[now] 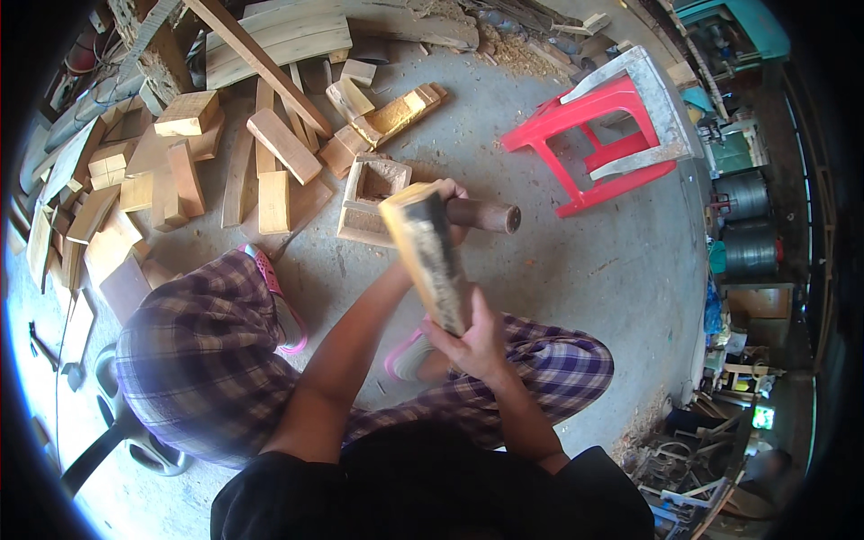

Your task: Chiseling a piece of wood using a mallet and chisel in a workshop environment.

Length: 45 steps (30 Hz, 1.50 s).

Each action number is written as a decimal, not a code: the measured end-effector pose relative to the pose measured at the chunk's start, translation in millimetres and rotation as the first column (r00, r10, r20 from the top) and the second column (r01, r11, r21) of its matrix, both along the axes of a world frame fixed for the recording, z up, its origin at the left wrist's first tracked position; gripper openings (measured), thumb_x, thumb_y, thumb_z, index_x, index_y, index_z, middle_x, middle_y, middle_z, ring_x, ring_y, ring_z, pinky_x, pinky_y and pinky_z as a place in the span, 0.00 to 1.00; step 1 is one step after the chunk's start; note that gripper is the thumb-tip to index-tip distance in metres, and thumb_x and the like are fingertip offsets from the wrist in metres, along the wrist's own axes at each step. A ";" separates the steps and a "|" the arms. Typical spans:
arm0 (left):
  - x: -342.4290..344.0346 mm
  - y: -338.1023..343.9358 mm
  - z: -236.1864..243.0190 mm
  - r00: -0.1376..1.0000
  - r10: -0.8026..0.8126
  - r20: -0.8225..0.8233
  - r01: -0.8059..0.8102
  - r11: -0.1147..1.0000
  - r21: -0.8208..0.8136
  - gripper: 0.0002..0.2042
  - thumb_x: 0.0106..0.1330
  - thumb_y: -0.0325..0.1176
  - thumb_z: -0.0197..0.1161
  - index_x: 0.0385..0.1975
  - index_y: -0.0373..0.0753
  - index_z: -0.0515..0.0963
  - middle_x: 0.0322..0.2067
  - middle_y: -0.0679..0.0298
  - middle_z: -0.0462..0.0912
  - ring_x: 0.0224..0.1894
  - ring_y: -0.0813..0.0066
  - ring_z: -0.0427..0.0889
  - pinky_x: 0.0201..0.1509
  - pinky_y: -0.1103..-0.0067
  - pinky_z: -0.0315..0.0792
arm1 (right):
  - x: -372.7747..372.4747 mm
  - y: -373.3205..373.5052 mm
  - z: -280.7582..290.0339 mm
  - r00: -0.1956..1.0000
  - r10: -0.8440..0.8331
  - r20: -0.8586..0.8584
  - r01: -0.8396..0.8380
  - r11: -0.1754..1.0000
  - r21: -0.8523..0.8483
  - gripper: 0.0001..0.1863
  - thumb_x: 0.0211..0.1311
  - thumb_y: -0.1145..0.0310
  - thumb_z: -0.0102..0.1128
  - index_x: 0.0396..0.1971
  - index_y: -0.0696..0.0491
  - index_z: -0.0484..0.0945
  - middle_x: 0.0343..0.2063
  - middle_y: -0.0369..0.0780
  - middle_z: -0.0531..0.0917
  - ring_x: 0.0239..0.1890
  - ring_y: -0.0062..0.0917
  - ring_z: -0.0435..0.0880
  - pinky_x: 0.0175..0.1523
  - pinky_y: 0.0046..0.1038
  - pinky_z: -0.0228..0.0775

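In the head view my right hand [468, 337] grips the lower end of a long wood piece [418, 247], pale on one edge and dark-stained on its face, held up at a slant and slightly blurred. My left hand [454, 191] is closed at its upper end, mostly hidden behind it, beside a brown wooden cylinder [495, 216] pointing right; which of these it grips is unclear. Just behind sits a hollowed, box-like wooden block [355, 220] on the concrete floor [630, 279].
Loose wood blocks [189, 117] and boards lie in a heap at left and back. A red plastic stool [571, 184] with a grey piece on it stands at upper right. My crossed legs are below. Drums [747, 247], clutter and a blurred person [765, 468] line the right side.
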State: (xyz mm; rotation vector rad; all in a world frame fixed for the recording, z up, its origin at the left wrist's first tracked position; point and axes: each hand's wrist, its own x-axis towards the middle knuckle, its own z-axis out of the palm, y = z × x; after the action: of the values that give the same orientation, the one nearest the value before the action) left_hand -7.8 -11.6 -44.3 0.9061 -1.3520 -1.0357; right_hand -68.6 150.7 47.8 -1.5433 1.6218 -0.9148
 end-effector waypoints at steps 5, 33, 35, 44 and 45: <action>3.4 3.1 17.0 0.999 0.030 0.032 -0.027 0.997 -0.072 0.10 0.43 0.21 0.67 0.26 0.36 0.75 0.23 0.59 0.76 0.26 0.67 0.78 0.33 0.75 0.70 | 6.6 3.7 1.3 0.905 0.217 -0.366 -0.219 0.975 0.037 0.31 0.51 0.54 0.74 0.50 0.55 0.71 0.34 0.47 0.85 0.37 0.39 0.87 0.42 0.35 0.78; -0.9 5.7 22.0 0.998 0.061 0.033 -0.060 0.998 -0.030 0.10 0.47 0.26 0.71 0.24 0.39 0.74 0.22 0.62 0.76 0.26 0.71 0.78 0.31 0.75 0.69 | 4.5 9.9 -1.6 0.991 0.061 -0.117 -0.062 0.998 -0.001 0.30 0.52 0.60 0.72 0.50 0.60 0.70 0.38 0.52 0.82 0.42 0.45 0.82 0.49 0.39 0.73; -2.7 -1.2 2.8 0.997 0.040 -0.065 -0.047 0.994 -0.102 0.08 0.50 0.28 0.70 0.24 0.42 0.75 0.23 0.63 0.77 0.26 0.67 0.79 0.32 0.75 0.70 | 6.7 4.1 -1.3 0.995 0.018 -0.100 -0.012 0.998 0.056 0.29 0.53 0.64 0.72 0.50 0.61 0.69 0.37 0.49 0.82 0.40 0.38 0.83 0.46 0.36 0.73; 9.1 4.1 23.8 0.999 0.021 0.036 -0.021 1.000 0.010 0.09 0.43 0.23 0.67 0.25 0.37 0.75 0.24 0.56 0.79 0.30 0.53 0.81 0.37 0.67 0.73 | -5.4 1.5 29.8 0.934 -0.322 0.154 0.335 0.940 -0.066 0.27 0.56 0.69 0.69 0.50 0.63 0.65 0.37 0.42 0.79 0.38 0.24 0.79 0.44 0.28 0.73; 9.6 3.7 20.8 0.998 0.047 0.043 -0.046 0.999 -0.019 0.09 0.43 0.23 0.67 0.24 0.37 0.75 0.24 0.55 0.79 0.30 0.53 0.81 0.36 0.68 0.73 | -7.7 1.0 24.3 0.955 -0.281 0.094 0.290 0.951 -0.108 0.27 0.56 0.69 0.69 0.51 0.62 0.65 0.38 0.42 0.79 0.39 0.23 0.79 0.44 0.28 0.73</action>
State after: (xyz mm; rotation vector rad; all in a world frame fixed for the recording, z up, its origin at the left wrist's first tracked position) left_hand 1.8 -7.9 -23.5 0.9474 -1.3676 -0.9722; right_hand -76.4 151.8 72.1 -1.3528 1.7919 -1.2334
